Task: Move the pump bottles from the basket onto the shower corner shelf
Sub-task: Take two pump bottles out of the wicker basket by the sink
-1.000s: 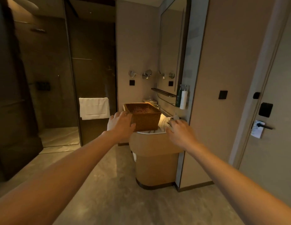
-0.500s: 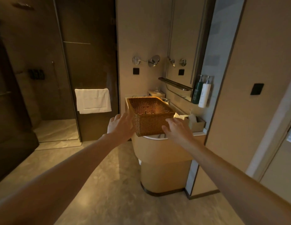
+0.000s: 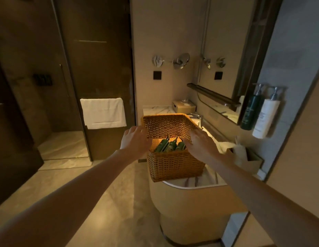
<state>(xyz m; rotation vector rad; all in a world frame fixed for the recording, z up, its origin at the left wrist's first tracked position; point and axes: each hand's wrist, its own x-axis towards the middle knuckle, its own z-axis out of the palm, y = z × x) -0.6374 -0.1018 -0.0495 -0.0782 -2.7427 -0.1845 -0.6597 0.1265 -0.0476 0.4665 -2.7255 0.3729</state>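
- Table (image 3: 190, 186): rounded vanity with a pale top; its near edge curves toward the camera.
- Basket (image 3: 174, 166): woven, amber, rectangular; stands at the table's near left corner.
- Left hand (image 3: 135, 141): fingers spread wide, at the basket's left rim, gripping nothing; whether it touches cannot be told.
- Right hand (image 3: 199, 143): fingers spread wide, over the basket's right rim, gripping nothing.
- Pump bottles (image 3: 170, 146): three, dark green, lying side by side inside the basket, pump ends pointing away.
- Tissue box (image 3: 183, 107): at the table's far edge.
- White towel (image 3: 103, 113): hangs on the shower partition, left of the table.
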